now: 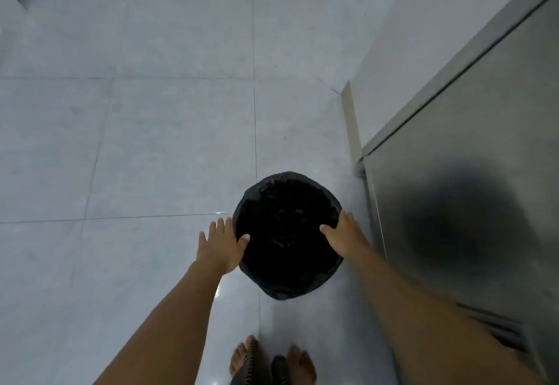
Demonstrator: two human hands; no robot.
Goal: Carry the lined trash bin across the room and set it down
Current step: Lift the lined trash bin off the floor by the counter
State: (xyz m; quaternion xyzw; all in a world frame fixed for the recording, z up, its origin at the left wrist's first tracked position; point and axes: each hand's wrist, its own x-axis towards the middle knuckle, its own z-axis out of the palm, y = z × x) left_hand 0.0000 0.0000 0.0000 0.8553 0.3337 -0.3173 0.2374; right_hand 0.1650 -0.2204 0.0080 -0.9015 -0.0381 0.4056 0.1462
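A round trash bin [287, 233] lined with a black plastic bag is in the lower middle of the head view, seen from straight above, over the tiled floor. My left hand [219, 245] lies against its left rim, thumb hooked over the edge and fingers spread down the outside. My right hand [343, 235] holds the right rim the same way, thumb inside the bag. The bin's inside is dark and I cannot see any contents. Whether its base touches the floor is hidden.
A stainless steel refrigerator [472, 172] stands close on the right, with a pale wall [393, 36] and its baseboard behind it. Light grey floor tiles [136, 112] stretch ahead and left. My bare feet in sandals [272, 360] are at the bottom edge.
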